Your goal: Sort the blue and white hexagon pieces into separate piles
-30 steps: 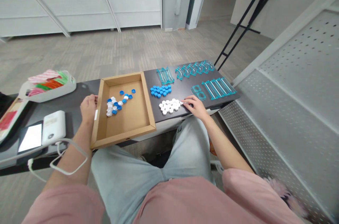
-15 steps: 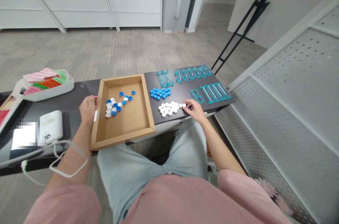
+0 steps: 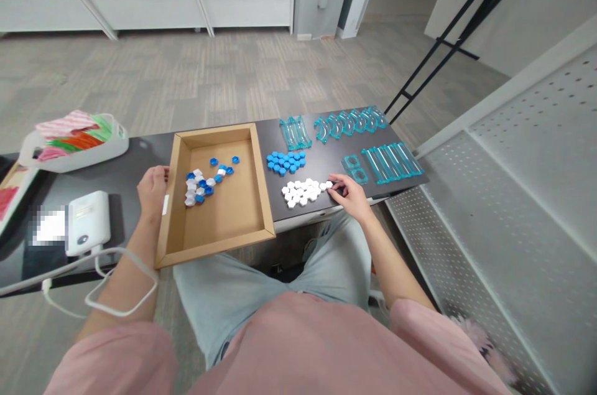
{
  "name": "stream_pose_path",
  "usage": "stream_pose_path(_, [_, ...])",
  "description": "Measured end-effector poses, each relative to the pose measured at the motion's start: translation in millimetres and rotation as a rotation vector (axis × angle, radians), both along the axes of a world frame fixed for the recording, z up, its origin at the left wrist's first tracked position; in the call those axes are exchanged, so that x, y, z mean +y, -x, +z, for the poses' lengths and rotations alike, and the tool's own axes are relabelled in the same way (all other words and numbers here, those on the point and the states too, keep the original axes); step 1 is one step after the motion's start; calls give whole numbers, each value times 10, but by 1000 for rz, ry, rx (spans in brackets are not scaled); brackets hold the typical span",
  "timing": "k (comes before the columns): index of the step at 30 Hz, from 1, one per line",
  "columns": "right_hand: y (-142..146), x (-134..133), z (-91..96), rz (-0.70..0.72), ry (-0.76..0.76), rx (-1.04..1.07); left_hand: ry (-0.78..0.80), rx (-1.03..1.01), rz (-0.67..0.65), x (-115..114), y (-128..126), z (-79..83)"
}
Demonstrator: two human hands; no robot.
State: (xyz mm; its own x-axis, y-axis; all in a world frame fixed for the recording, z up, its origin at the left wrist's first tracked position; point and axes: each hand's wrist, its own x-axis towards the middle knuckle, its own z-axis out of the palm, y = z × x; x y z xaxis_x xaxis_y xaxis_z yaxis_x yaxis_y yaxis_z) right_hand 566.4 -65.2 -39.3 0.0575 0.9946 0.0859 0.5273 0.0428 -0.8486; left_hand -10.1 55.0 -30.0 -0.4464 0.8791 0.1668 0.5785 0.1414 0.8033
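Note:
A shallow cardboard box (image 3: 268,208) lies open on the dark table, its near end jutting over the edge toward my lap. My left hand (image 3: 153,193) is closed at its left wall, with the fingertips partly hidden. Blue and white hexagonal pieces (image 3: 201,183) are scattered inside the box, mostly on its left side. To the right of the box, my right hand (image 3: 349,194) pinches a white hexagonal piece (image 3: 329,185) at the right end of a white cluster (image 3: 303,191). Just behind that cluster sits a group of blue hexagonal pieces (image 3: 285,162).
Teal clear straight tubes (image 3: 392,162), curved tubes (image 3: 349,124) and square parts (image 3: 354,169) lie on the right. At left are a white basket (image 3: 93,158) of colourful items and a white device (image 3: 88,224); its cable (image 3: 128,252) crosses my left forearm.
The view has shifted slightly. Both hands stay at nearly the same places, the left at the box and the right at the end of the white cluster.

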Motion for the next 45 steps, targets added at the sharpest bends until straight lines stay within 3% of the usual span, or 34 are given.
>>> stream_pose_path(11, [41, 2, 65, -21, -7, -6, 9, 23, 9, -47, -48, 59])
stream_pose_path(19, [54, -19, 35, -63, 44, -12, 33, 57, 21, -84, -6, 17])
stream_pose_path(25, [61, -58, 22, -70, 66, -10, 79, 94, 50, -202, -30, 41])
stream_pose_path(30, [62, -51, 26, -81, 52, -11, 98, 93, 71, -323, -91, 88])
stream_pose_path(40, [8, -23, -95, -57, -27, -55, 43, 36, 82, -297, -111, 42])
stream_pose_path(45, [23, -21, -70, -65, -47, -41, 47, 58, 41, -282, -90, 109])
